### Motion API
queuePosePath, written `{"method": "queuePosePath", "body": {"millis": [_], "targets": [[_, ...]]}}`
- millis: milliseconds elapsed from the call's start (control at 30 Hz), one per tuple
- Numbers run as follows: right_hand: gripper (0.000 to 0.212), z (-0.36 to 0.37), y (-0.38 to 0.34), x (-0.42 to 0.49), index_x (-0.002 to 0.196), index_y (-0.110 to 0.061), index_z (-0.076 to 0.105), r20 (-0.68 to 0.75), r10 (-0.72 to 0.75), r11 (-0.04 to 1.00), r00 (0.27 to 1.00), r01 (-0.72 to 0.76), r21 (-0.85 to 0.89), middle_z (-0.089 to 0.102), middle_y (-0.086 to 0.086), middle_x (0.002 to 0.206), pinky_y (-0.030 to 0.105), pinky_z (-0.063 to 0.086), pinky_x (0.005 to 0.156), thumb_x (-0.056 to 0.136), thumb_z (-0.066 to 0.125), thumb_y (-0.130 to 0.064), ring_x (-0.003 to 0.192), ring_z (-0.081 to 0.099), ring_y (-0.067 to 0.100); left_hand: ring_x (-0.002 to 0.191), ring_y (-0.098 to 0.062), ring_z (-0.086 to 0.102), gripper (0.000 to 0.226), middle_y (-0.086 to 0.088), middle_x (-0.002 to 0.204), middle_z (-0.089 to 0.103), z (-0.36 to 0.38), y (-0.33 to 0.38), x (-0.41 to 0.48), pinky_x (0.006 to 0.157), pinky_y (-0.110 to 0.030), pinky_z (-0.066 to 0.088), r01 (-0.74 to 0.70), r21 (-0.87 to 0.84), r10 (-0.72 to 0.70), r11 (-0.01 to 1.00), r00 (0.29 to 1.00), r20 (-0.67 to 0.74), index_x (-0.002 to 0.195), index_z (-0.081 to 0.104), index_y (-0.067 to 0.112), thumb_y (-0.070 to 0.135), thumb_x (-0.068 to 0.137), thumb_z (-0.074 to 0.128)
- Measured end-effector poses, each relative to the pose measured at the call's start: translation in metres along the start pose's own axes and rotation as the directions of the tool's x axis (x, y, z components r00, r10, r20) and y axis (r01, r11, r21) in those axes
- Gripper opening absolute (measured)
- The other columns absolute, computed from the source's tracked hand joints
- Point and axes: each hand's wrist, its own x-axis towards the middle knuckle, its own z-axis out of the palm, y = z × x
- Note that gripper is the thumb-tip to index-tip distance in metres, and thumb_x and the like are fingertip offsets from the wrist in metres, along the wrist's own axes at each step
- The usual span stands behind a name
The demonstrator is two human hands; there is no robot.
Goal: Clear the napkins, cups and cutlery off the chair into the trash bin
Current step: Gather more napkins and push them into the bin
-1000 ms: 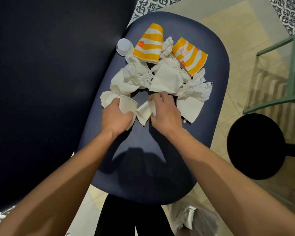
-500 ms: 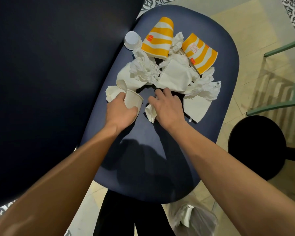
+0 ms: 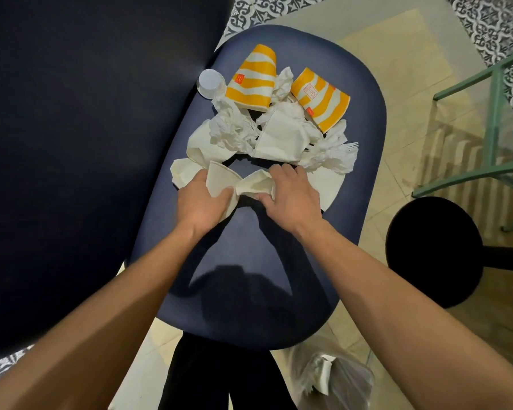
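Note:
A pile of litter lies on the dark blue chair seat [image 3: 279,261]. My left hand [image 3: 200,202] grips a crushed white paper cup [image 3: 219,180]. My right hand [image 3: 290,196] holds a crumpled white napkin [image 3: 256,184] that touches the cup. Behind them lie more crumpled napkins [image 3: 234,128], a flattened white cup [image 3: 282,137], two orange-and-white striped cups [image 3: 253,78] [image 3: 320,100] on their sides, a small white plastic cup [image 3: 209,82] and a white plastic fork [image 3: 348,146]. The trash bin's clear bag [image 3: 338,380], with paper in it, sits below the seat's near edge.
The chair's dark backrest [image 3: 86,143] fills the left side. A black round stool [image 3: 433,250] stands to the right on beige floor tiles, with a green metal frame [image 3: 498,113] beyond it. My dark trouser legs [image 3: 219,377] are under the seat edge.
My right hand, which lay flat over the napkin, has closed on it and lifted it against the cup in my left hand. The camera shifted slightly.

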Motion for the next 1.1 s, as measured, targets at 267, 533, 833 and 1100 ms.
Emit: {"method": "queuePosePath", "body": {"millis": [267,533,833,1100], "targets": [[0.039,-0.009,0.015,-0.037,0.109,-0.02,0.05,-0.043,0.297,0.918,0.954,-0.273,0.287,0.052,-0.004,0.1,0.033,0.033,0.066,0.082,0.061,-0.045,0.102,0.046,0.022,0.108,-0.024,0.054,0.036,-0.004,0.116,0.063,0.014,0.011,-0.022,0.081,-0.022,0.035,-0.125,0.004,0.124,0.992,0.992,0.018,0.119,0.055,0.013,0.033,0.089,0.056],[0.042,0.0,0.025,-0.094,0.11,-0.02,0.054,-0.079,0.48,0.826,0.873,-0.42,0.375,0.06,0.0,0.106,0.034,0.043,0.068,0.08,0.061,-0.049,0.103,0.05,0.022,0.101,-0.023,0.058,0.032,-0.006,0.112,0.065,0.033,0.001,-0.056,0.074,-0.022,0.036,-0.219,0.075,0.203,0.973,0.963,0.179,0.114,0.059,0.014,0.032,0.088,0.057],[0.02,0.025,0.017,-0.162,0.1,-0.018,0.061,-0.16,0.57,0.77,0.806,-0.456,0.445,0.06,0.001,0.105,0.035,0.047,0.076,0.088,0.053,-0.032,0.097,0.053,0.023,0.105,-0.025,0.056,0.035,-0.006,0.116,0.064,0.04,-0.021,-0.098,0.078,-0.024,0.037,-0.304,0.092,0.265,0.948,0.918,0.296,0.117,0.057,0.015,0.034,0.087,0.057],[0.008,0.032,0.031,-0.23,0.087,-0.019,0.051,-0.198,0.667,0.693,0.718,-0.502,0.517,0.056,-0.004,0.092,0.036,0.045,0.07,0.085,0.053,-0.027,0.09,0.052,0.023,0.093,-0.016,0.054,0.031,0.0,0.108,0.066,0.062,-0.024,-0.146,0.072,-0.024,0.035,-0.385,0.122,0.312,0.915,0.865,0.393,0.112,0.058,0.019,0.035,0.087,0.057]]}}
